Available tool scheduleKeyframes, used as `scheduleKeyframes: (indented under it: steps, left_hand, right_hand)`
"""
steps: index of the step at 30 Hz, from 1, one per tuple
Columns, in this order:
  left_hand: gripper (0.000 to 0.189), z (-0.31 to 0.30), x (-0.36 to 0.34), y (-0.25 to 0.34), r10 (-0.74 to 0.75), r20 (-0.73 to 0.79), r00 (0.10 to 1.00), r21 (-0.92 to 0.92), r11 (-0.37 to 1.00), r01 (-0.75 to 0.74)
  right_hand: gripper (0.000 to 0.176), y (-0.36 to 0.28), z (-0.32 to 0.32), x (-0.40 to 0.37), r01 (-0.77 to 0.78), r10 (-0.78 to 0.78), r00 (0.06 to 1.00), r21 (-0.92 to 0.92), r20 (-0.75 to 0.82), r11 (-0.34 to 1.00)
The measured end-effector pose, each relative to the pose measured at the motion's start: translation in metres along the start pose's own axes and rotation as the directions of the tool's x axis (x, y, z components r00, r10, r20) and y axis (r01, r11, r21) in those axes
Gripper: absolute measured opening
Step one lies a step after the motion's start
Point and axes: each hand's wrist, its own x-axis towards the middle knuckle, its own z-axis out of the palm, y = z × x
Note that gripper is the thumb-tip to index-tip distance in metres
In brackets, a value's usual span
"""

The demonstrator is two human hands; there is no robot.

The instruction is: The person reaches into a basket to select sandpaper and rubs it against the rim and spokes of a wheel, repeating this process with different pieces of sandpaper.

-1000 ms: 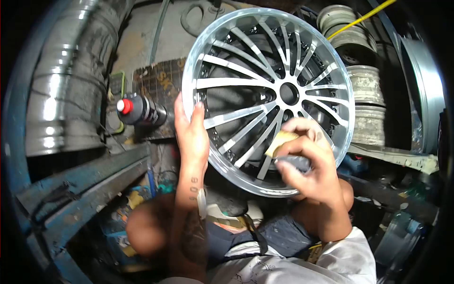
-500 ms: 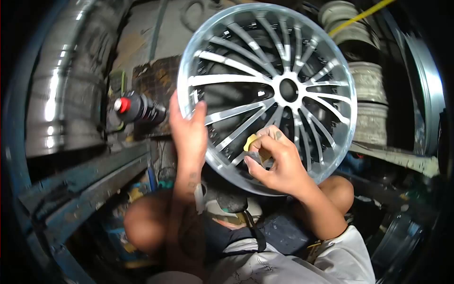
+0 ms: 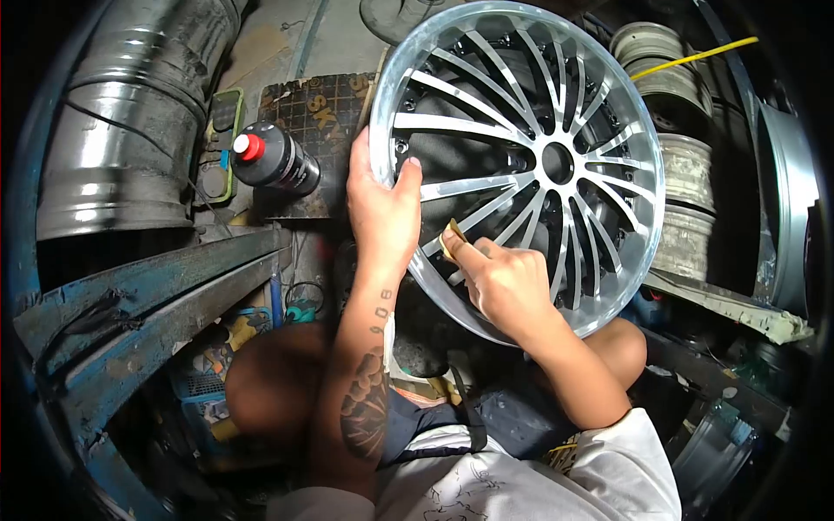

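A silver multi-spoke car wheel rim (image 3: 556,191) stands tilted in front of me, with its spoked face turned up toward me. My left hand (image 3: 385,213) grips its left edge, the thumb over the inside of the lip and the other fingers behind. Between the fingers of my right hand (image 3: 512,282) is a small folded piece of yellowish sandpaper (image 3: 450,240). That hand is closed and lies over the lower-left spokes, where the sandpaper meets a spoke near the lip. My right fingertips are partly hidden.
A dark bottle with a red-and-white cap (image 3: 282,163) stands left on a dark gridded board (image 3: 347,108). Large shiny rims (image 3: 130,130) line the far left, above a blue metal frame (image 3: 174,291). Dusty stacked rims (image 3: 682,165) and a yellow rod (image 3: 695,59) are at the right.
The wheel rim and my left hand appear further right in the view. My right hand has turned over, back of the hand up, bringing the sandpaper to the outer end of the spokes.
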Motion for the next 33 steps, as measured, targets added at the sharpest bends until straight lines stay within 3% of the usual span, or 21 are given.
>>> scheduleKeyframes:
  steps: [3,10,11,16,26,27,31,33]
  left_hand:
    - [0.056,0.0,0.002,-0.005,0.038,-0.018,0.999,0.033,0.999,-0.038]
    - [0.058,-0.001,0.0,-0.005,0.077,-0.039,0.996,0.155,0.985,-0.07]
    - [0.053,0.0,-0.001,-0.001,-0.004,-0.035,0.999,0.035,0.999,0.005]
    - [0.04,0.003,0.002,-0.002,-0.046,-0.036,0.998,-0.173,0.984,0.04]
    - [0.043,0.003,0.003,-0.001,-0.069,-0.035,0.997,-0.235,0.97,0.059]
    - [0.042,0.001,0.002,0.002,-0.09,-0.032,0.995,-0.202,0.976,0.082]
    - [0.042,0.002,0.004,-0.002,-0.057,-0.009,0.998,-0.294,0.954,0.051]
    - [0.044,0.001,0.003,0.001,-0.115,-0.012,0.993,-0.303,0.947,0.106]
  right_hand:
    - [0.042,-0.004,0.002,0.0,-0.006,0.004,0.999,-0.059,-0.035,0.998]
    - [0.043,0.001,0.0,0.005,0.0,0.0,0.999,-0.011,-0.046,1.0]
    - [0.043,-0.001,0.0,0.0,-0.017,0.016,1.0,-0.035,-0.026,0.999]
    - [0.045,0.0,0.004,0.001,-0.009,0.007,0.999,-0.056,-0.036,0.998]
    - [0.037,0.001,-0.014,-0.011,-0.055,0.055,0.998,-0.015,-0.016,0.998]
    - [0.039,-0.003,-0.019,-0.005,-0.013,0.014,0.994,0.01,-0.111,1.0]
    - [0.044,0.002,-0.002,-0.005,0.004,-0.007,0.999,-0.091,-0.036,0.996]
    - [0.047,-0.004,-0.012,-0.009,-0.034,0.034,0.999,-0.061,-0.002,0.998]
